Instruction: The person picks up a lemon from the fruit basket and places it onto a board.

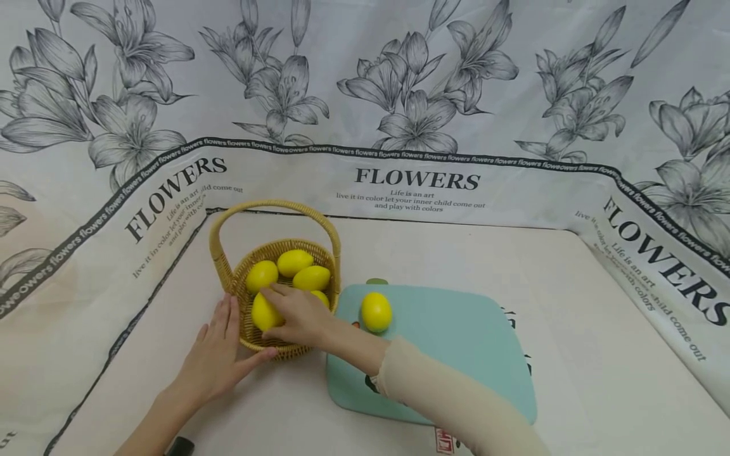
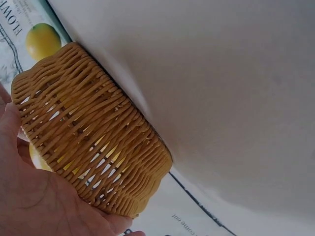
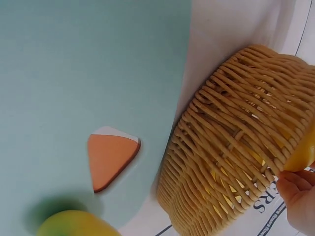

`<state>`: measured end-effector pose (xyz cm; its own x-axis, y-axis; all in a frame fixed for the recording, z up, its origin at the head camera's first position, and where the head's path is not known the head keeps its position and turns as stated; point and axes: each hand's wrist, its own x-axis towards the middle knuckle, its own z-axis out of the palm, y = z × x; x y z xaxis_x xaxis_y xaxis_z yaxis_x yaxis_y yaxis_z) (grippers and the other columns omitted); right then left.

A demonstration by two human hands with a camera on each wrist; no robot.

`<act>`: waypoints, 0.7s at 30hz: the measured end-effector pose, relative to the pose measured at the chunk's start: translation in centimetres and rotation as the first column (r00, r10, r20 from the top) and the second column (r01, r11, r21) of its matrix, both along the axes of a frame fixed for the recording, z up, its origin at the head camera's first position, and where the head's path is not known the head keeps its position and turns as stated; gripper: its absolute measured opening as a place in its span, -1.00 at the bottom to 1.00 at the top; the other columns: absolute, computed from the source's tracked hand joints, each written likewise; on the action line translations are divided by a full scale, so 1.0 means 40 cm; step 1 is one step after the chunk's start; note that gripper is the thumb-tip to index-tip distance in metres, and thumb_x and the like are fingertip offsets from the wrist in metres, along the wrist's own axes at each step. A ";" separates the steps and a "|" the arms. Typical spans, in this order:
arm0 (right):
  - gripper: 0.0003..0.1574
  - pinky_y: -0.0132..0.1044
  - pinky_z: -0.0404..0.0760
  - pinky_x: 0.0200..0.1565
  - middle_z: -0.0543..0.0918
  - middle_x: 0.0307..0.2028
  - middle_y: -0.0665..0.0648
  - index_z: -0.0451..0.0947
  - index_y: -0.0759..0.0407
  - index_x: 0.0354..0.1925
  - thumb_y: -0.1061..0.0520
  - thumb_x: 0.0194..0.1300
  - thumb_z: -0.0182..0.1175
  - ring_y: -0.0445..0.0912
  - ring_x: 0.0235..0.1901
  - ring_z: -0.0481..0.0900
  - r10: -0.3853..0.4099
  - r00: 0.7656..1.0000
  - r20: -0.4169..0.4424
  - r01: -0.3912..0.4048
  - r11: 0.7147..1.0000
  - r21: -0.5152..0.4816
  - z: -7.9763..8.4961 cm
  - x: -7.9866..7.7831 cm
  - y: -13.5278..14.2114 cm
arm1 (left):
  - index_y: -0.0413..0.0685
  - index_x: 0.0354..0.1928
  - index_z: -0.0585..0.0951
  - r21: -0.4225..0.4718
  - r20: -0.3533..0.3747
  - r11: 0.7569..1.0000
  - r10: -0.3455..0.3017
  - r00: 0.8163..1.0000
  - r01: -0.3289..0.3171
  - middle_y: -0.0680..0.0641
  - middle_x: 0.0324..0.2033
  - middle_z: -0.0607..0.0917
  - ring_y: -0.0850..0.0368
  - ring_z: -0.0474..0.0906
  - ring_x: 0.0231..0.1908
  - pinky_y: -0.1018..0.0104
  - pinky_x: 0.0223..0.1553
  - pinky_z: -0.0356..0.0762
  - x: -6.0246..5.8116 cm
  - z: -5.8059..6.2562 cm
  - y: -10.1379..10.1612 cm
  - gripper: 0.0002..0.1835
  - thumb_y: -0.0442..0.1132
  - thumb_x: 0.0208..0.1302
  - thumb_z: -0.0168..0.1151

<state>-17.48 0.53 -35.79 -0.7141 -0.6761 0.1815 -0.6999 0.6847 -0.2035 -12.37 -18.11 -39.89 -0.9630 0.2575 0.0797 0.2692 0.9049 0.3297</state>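
A wicker basket (image 1: 291, 351) with a tall arched handle holds several yellow lemons (image 1: 294, 261). My right hand (image 1: 302, 315) reaches over the near side of its rim, fingers and thumb around a lemon (image 1: 264, 313) inside the basket. In the right wrist view only the fingertips (image 3: 300, 191) show past the woven wall. My left hand (image 1: 211, 361) lies against the basket's near left side, fingers extended and thumb stretched along the front. The left wrist view has that hand (image 2: 44, 206) along the rim. One more lemon (image 1: 376, 311) sits on the light blue-green board (image 1: 456, 342).
An orange wedge-shaped piece (image 3: 110, 160) lies on the board near its basket-side edge. A small green shape (image 1: 377, 281) pokes out behind the board. White cloth (image 1: 422, 190) printed with flowers and lettering rises at the back and both sides of the table.
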 end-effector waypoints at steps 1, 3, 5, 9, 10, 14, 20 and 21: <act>-0.08 -0.33 0.55 0.15 0.46 0.29 0.21 0.32 0.22 0.35 -0.16 0.16 0.35 -0.05 0.23 0.50 0.006 1.000 0.000 -0.006 1.000 -0.011 0.001 0.003 0.003 | -0.51 0.43 -0.18 0.000 -0.001 1.000 0.000 1.000 0.000 -0.50 0.44 -0.12 -0.41 -0.08 0.43 -0.44 0.28 0.03 -0.001 0.000 0.000 0.25 0.43 0.17 0.05; -0.08 -0.33 0.52 0.18 0.45 0.29 0.22 0.32 0.24 0.34 -0.15 0.16 0.35 -0.04 0.24 0.49 0.021 1.000 -0.005 -0.021 0.999 -0.029 0.004 0.009 0.011 | -0.51 0.43 -0.17 0.002 0.001 1.000 -0.001 1.000 0.001 -0.50 0.44 -0.12 -0.41 -0.08 0.43 -0.44 0.27 0.03 -0.002 0.000 0.000 0.25 0.43 0.17 0.06; -0.08 -0.32 0.50 0.21 0.44 0.30 0.24 0.32 0.27 0.34 -0.13 0.15 0.36 -0.02 0.26 0.48 0.035 0.999 0.001 -0.035 0.998 -0.049 0.004 0.015 0.019 | -0.51 0.43 -0.17 0.000 0.001 1.000 0.000 1.000 0.000 -0.50 0.44 -0.12 -0.41 -0.08 0.43 -0.44 0.28 0.04 -0.002 0.001 0.000 0.25 0.43 0.17 0.06; -0.08 -0.32 0.49 0.21 0.45 0.29 0.25 0.32 0.30 0.33 -0.12 0.14 0.37 -0.01 0.25 0.48 0.040 0.999 -0.004 -0.041 0.996 -0.076 -0.002 0.021 0.036 | -0.52 0.42 -0.16 -0.005 0.003 1.000 0.005 1.000 -0.005 -0.50 0.44 -0.13 -0.41 -0.09 0.43 -0.42 0.28 0.05 -0.001 0.004 0.000 0.24 0.43 0.17 0.06; -0.08 -0.32 0.50 0.21 0.45 0.29 0.24 0.32 0.29 0.33 -0.12 0.14 0.37 -0.01 0.24 0.49 0.038 0.999 0.000 -0.038 0.996 -0.082 -0.002 0.023 0.040 | -0.52 0.42 -0.16 -0.007 0.004 1.000 0.007 1.000 -0.007 -0.50 0.44 -0.13 -0.41 -0.09 0.43 -0.42 0.28 0.06 0.000 0.004 0.000 0.25 0.43 0.17 0.06; -0.07 -0.32 0.51 0.20 0.45 0.29 0.23 0.32 0.30 0.33 -0.10 0.14 0.39 -0.01 0.23 0.50 0.034 0.999 0.022 -0.031 0.992 -0.124 0.008 0.029 0.057 | -0.52 0.42 -0.16 -0.007 0.011 1.000 0.010 1.000 -0.010 -0.50 0.44 -0.12 -0.42 -0.09 0.43 -0.43 0.28 0.05 0.001 0.006 0.001 0.25 0.44 0.17 0.06; -0.07 -0.25 0.51 0.20 0.44 0.30 0.27 0.29 0.31 0.34 -0.07 0.14 0.38 0.03 0.25 0.48 0.030 0.999 0.043 -0.022 0.983 -0.183 0.018 0.041 0.089 | -0.52 0.42 -0.16 0.000 0.003 1.000 0.008 1.000 -0.008 -0.51 0.43 -0.12 -0.43 -0.08 0.42 -0.44 0.27 0.05 0.001 0.006 0.004 0.25 0.43 0.17 0.07; -0.07 -0.22 0.51 0.20 0.43 0.30 0.27 0.29 0.31 0.35 -0.07 0.15 0.38 0.04 0.25 0.48 0.029 0.998 0.052 -0.018 0.981 -0.192 0.019 0.043 0.095 | -0.52 0.42 -0.16 0.000 0.004 1.000 0.008 1.000 -0.008 -0.51 0.43 -0.12 -0.43 -0.09 0.42 -0.44 0.27 0.04 0.000 0.006 0.004 0.25 0.43 0.17 0.06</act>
